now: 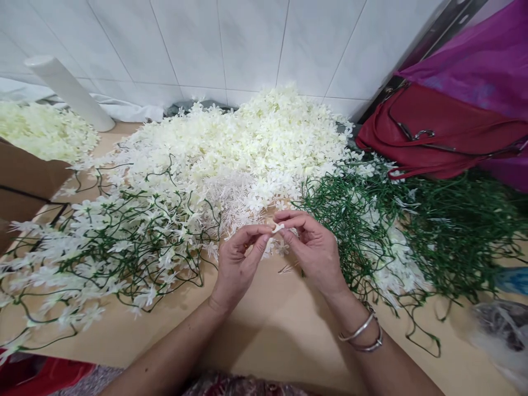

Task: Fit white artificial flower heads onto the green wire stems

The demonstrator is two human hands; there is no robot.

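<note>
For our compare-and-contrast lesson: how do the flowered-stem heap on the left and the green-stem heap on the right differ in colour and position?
Colour: the flowered-stem heap is largely white threaded with green; the green-stem heap is mainly dark green with white patches.
Position: the flowered-stem heap lies on the left hand's side; the green-stem heap lies on the right hand's side, nearer the red handbag.
Shared: both look tangled and lie on the tan tabletop.

Left grip and right grip pinch a piece (white).
</note>
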